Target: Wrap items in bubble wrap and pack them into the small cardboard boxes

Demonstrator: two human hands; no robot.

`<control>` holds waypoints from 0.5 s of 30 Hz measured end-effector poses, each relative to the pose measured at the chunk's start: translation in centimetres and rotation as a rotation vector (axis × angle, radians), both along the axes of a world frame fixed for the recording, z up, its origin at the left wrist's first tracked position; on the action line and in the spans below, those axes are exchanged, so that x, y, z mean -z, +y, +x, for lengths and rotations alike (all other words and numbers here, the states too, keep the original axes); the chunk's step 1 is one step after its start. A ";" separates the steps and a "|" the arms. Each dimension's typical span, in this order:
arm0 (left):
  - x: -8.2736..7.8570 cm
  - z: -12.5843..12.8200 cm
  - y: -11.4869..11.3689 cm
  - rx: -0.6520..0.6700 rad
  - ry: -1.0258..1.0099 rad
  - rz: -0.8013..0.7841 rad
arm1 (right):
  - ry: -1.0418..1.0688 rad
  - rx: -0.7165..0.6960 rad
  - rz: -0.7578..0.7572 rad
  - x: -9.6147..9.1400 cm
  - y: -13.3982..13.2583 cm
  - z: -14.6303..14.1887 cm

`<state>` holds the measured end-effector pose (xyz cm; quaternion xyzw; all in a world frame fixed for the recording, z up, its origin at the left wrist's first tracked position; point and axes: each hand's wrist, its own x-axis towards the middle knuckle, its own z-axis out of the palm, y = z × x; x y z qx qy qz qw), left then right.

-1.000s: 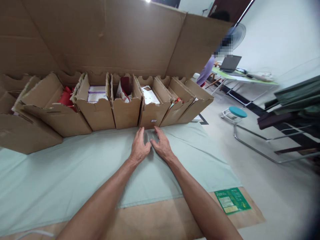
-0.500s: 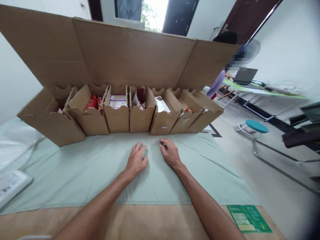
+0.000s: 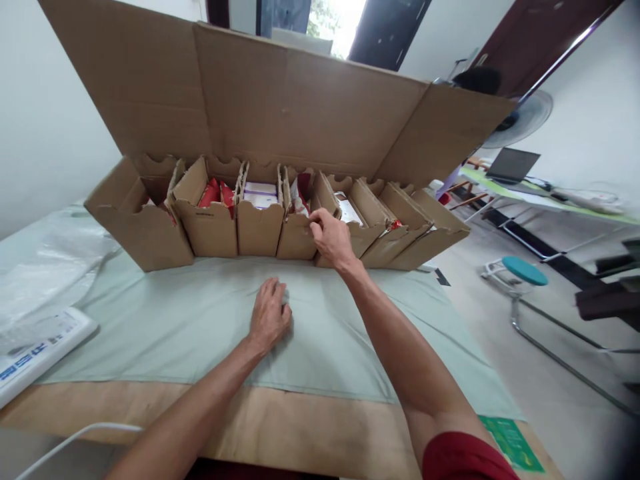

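My left hand (image 3: 270, 310) rests on the pale green cloth (image 3: 185, 333), fingers loosely bent and slightly apart, holding nothing. Raised in front of the row of cardboard boxes, my right hand (image 3: 332, 237) has its bent fingertips at the front edge of the middle box (image 3: 297, 239). A small gap shows between thumb and forefinger, with nothing visible in it. Inside that box stands a red and white packet (image 3: 301, 193). To its right, a box (image 3: 369, 233) holds a white carton (image 3: 349, 210); to its left, another (image 3: 257, 230) holds white and purple packs (image 3: 261, 195).
Red packets (image 3: 217, 193) fill a box further left. A tall cardboard panel (image 3: 310, 107) rises behind the row. At left lie clear plastic (image 3: 60, 267) and a white device (image 3: 45, 350). A teal stool (image 3: 524, 270) and a table with a laptop (image 3: 514, 165) stand to the right.
My right hand has moved forward and up from the cloth to the middle box's front edge. My left hand stays on the cloth. The view has shifted left.
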<state>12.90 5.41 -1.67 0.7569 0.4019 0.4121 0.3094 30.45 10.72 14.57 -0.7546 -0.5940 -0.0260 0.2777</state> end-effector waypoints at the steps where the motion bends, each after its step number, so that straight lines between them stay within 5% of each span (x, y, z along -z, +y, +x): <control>1: 0.0 -0.1 0.1 -0.021 -0.036 -0.013 | -0.004 0.011 0.008 0.1 -0.4 -0.2; 6: -0.3 -0.9 1.4 -0.182 -0.258 -0.130 | 0.060 -0.031 0.103 1.2 -6.3 -2.4; 12: -0.8 -1.7 2.4 -0.272 -0.476 -0.331 | 0.109 -0.104 0.257 2.7 -20.4 -2.5; 15: -1.2 -1.8 2.0 -0.238 -0.519 -0.401 | 0.179 -0.002 0.387 4.1 -27.1 -0.2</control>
